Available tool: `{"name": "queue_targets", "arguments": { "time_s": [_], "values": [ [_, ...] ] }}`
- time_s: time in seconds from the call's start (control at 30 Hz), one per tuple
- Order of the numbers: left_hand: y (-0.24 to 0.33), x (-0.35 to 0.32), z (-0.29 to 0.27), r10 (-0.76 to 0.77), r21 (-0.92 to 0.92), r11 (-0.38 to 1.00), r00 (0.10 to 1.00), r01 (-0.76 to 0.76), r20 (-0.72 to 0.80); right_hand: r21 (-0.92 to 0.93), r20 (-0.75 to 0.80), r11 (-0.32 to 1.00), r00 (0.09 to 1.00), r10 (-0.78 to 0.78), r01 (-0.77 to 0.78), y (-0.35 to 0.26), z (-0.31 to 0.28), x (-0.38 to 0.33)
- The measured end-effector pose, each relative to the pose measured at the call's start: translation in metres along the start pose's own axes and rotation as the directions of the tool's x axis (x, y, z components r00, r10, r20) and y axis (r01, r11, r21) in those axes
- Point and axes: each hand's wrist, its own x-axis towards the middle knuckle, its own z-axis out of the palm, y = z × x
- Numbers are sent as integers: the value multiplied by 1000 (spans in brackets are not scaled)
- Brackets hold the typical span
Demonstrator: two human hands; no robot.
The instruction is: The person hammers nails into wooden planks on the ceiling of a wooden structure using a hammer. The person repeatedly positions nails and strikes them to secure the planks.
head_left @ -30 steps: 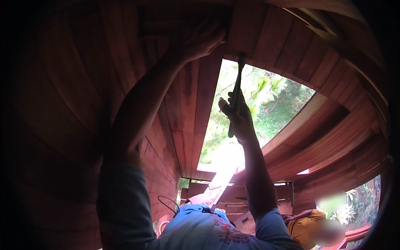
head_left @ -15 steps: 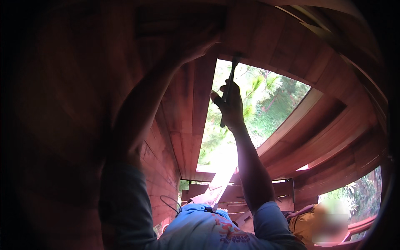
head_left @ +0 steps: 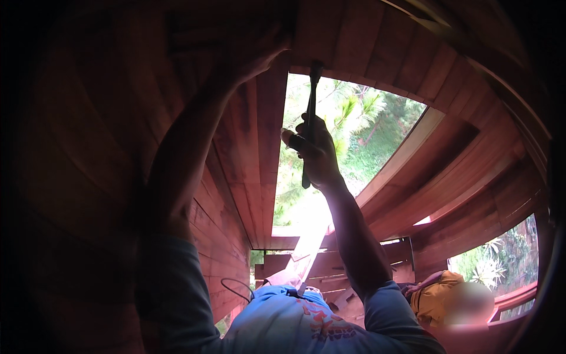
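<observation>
While the right hand (head_left: 320,152) grips a dark long tool (head_left: 313,94) that rises above it, crossing a bright opening (head_left: 374,138), the left hand (head_left: 259,59) is raised higher beside wooden boards (head_left: 318,32); in shadow, whether it is spread I cannot tell.

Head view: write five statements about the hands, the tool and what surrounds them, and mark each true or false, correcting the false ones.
1. The right hand holds a long dark tool. True.
2. The left hand hangs down beside the body. False: it is raised, up by the wooden boards.
3. Green foliage shows beyond the boards. True.
4. The co-worker at lower right wears a blue top. False: the top is orange-yellow.
5. The tool's lower end sticks out below the right hand. True.
</observation>
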Motion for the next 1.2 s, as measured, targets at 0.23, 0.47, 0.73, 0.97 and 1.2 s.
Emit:
{"name": "queue_targets", "arguments": {
  "time_s": [0.23,0.47,0.73,0.97,1.2],
  "values": [
    [2,1,1,22,48,999,996,-18,-86,-20,-5,1000,1000,20,-20,-3,1,-4],
    [7,8,-9,-34,-12,999,992,36,125,-385,1,910,986,-166,154,39,-21,29],
    [-8,-11,-2,12,29,999,993,-16,114,-675,83,723,989,-123,147,41,-24,37],
    [2,8,-19,-83,42,996,996,82,20,-844,87,532,996,10,68,-12,-45,9],
    [5,11,-31,-110,80,991,993,107,34,-942,92,329,993,74,62,-22,-61,1]
  ]
}}
